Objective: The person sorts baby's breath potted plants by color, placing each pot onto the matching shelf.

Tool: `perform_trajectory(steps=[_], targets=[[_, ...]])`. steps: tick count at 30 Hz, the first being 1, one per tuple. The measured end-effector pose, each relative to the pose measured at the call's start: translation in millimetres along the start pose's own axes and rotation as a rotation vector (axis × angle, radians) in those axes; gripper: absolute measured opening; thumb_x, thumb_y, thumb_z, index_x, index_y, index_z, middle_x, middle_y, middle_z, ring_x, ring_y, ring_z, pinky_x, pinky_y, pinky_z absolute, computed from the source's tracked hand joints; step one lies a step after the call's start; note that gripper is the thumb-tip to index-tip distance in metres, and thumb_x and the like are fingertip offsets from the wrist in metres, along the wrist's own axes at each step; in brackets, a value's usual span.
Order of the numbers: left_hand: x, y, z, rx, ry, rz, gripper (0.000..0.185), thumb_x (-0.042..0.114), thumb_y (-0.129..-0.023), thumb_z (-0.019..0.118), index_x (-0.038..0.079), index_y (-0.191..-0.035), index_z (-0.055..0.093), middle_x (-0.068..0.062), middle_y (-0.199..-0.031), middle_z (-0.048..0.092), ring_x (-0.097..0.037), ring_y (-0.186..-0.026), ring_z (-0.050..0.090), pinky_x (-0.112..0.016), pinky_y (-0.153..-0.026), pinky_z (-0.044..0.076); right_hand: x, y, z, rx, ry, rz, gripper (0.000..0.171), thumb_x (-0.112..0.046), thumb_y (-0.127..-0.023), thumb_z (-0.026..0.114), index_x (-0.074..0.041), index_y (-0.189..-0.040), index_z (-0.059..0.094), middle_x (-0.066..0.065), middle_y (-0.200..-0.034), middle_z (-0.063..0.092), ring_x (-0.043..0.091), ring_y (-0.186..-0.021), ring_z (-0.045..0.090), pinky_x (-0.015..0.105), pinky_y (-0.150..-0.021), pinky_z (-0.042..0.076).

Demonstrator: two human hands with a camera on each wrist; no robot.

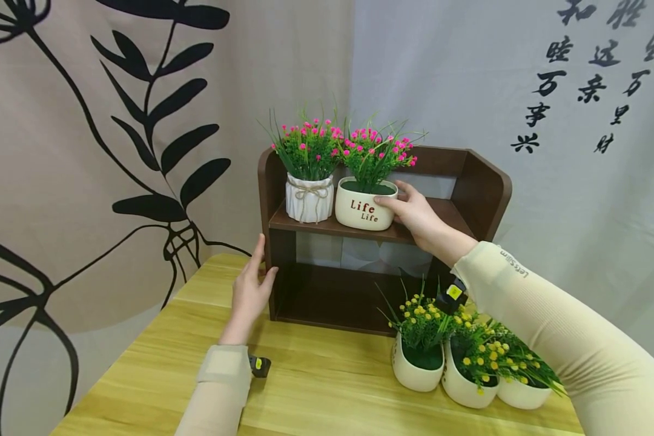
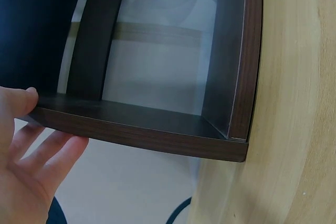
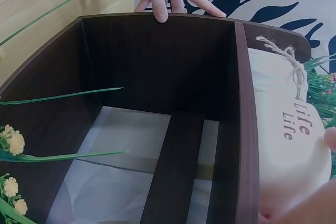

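3 views, all on the same shelf [image 1: 481,188]. Head cam sits farthest back and high, facing forward and down; it gets the shelf end to end, table [image 1: 316,375], the 2 wrist cams and the drape [image 1: 414,72] behind. Left wrist cam [image 1: 259,366] is close in at the shelf's left end, facing the openings; picture lies on its side, table at right. Right wrist cam [image 1: 451,295], also near, by the yellow flowers [image 1: 422,312], faces across to the left panel [image 2: 147,135]; also sideways, table upper left. Overlap: head + right wrist share the "Life" pot [image 1: 366,212]; left hand [image 1: 249,290] and left panel show in all 3.
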State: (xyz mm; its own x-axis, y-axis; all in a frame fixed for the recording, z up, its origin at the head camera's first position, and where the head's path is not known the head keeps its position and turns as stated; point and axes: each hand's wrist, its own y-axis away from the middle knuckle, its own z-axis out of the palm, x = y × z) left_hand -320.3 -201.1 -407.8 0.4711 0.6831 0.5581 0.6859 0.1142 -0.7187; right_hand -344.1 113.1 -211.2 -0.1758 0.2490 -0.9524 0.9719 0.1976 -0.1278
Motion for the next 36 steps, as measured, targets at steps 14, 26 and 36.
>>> perform_trajectory(steps=[14,26,36], targets=[[-1.7,-0.3,0.6,0.007,0.003,0.011,0.079,0.008,-0.092,0.066,0.03,-0.156,0.023,-0.022,-0.136,0.053,-0.038,-0.094,0.065,-0.05,-0.068,0.051,-6.0,51.2,-17.3,-0.074,-0.03,-0.029,0.082,-0.028,-0.097,0.058,-0.01,-0.157,0.005,0.018,-0.157,0.018,0.029,-0.142,0.025,0.043,-0.111,0.027],[-2.9,-0.3,-2.8,0.01,-0.023,0.019,0.081,0.009,-0.092,0.066,0.029,-0.156,0.021,-0.025,-0.134,0.054,-0.033,-0.064,0.057,-0.037,-0.051,0.035,-3.7,138.3,-23.6,-0.259,-0.028,-0.105,0.067,-0.021,-0.098,0.056,-0.007,-0.154,0.021,0.019,-0.151,0.031,0.033,-0.138,0.032,0.037,-0.107,0.034],[-0.1,0.8,1.4,-0.001,-0.015,0.01,0.081,0.01,-0.092,0.067,0.031,-0.156,0.021,-0.025,-0.132,0.055,-0.041,-0.093,0.063,-0.045,-0.059,0.042,27.1,196.2,-13.3,-0.415,0.021,-0.068,0.06,-0.02,-0.097,0.057,-0.01,-0.15,0.032,0.014,-0.147,0.042,0.032,-0.135,0.038,0.038,-0.101,0.037]])
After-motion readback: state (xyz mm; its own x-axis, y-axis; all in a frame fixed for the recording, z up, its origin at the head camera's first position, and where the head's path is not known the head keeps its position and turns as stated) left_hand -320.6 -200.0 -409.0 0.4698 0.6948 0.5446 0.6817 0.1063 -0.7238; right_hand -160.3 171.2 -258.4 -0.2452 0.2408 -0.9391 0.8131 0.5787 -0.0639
